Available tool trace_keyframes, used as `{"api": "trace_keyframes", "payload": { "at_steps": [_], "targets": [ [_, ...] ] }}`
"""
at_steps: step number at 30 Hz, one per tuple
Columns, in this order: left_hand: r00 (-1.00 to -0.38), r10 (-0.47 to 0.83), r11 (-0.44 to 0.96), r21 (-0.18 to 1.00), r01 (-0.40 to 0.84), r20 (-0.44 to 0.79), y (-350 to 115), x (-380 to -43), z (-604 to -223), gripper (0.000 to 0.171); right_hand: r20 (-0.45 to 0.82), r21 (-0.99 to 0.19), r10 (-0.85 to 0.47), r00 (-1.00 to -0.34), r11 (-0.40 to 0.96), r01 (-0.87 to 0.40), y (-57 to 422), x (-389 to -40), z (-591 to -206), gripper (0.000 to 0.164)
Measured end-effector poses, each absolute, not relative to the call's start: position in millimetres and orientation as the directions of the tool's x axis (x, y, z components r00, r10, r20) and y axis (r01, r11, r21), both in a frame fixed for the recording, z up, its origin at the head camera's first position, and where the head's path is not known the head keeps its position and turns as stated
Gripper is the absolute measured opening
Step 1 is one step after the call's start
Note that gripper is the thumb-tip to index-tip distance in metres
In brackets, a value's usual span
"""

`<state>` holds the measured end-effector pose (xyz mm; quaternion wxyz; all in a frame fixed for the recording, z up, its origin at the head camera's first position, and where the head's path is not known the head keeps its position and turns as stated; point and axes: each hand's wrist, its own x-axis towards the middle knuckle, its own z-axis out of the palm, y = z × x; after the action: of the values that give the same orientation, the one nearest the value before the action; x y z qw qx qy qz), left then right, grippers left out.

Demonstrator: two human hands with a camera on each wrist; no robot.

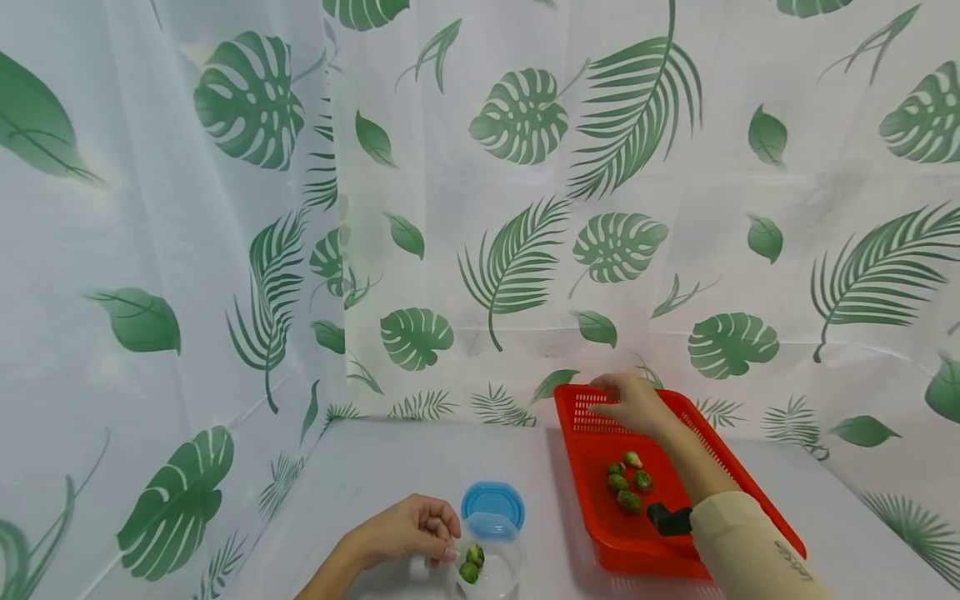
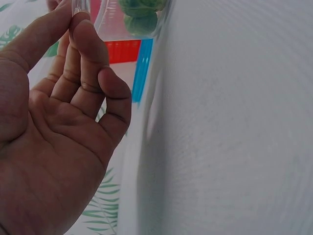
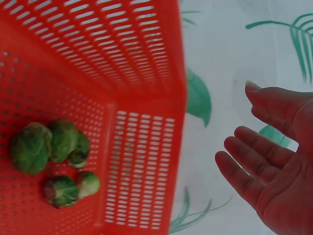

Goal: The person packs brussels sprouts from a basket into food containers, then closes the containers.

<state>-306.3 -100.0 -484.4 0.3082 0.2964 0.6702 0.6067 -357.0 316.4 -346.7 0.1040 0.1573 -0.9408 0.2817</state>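
My left hand (image 1: 420, 529) pinches the rim of a clear plastic container (image 1: 501, 575) between thumb and fingertips, as the left wrist view also shows. Inside this container lie Brussels sprouts (image 1: 471, 564), against its left side in the head view. My right hand (image 1: 630, 406), fingers spread and holding nothing, is over the far end of a red perforated basket (image 1: 587, 508). Several more Brussels sprouts (image 3: 62, 142) sit loosely grouped on the basket floor. In the right wrist view, the right hand (image 3: 279, 161) appears beside the basket's end wall (image 3: 142, 171), palm showing.
A round blue lid (image 1: 492, 500) lies on the white table (image 1: 360, 467) just behind the clear container. Leaf-printed sheeting (image 1: 517, 275) hangs behind and along the left side of the table. The basket's far end stands near the back sheeting.
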Motion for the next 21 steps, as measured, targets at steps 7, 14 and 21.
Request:
{"api": "trace_keyframes", "payload": {
  "at_steps": [7, 14, 21],
  "targets": [
    [-0.639, 0.767, 0.093, 0.995, 0.023, -0.057, -100.2, -305.7, -483.4, 0.019, 0.233, -0.526, -0.189, -0.954, 0.801, -0.287, 325.6, -362.6, -360.2, 0.046],
    [-0.640, 0.766, 0.092, 0.996, 0.016, -0.061, -100.6, -305.7, -482.7, 0.018, 0.183, -0.530, -0.147, -0.972, 0.818, -0.223, 338.0, -365.4, -372.1, 0.047],
    [-0.636, 0.769, 0.089, 0.996, 0.009, -0.063, -100.9, -305.9, -483.6, 0.017, 0.130, -0.559, -0.087, -0.988, 0.816, -0.145, 347.4, -363.2, -382.7, 0.056]
  ]
}}
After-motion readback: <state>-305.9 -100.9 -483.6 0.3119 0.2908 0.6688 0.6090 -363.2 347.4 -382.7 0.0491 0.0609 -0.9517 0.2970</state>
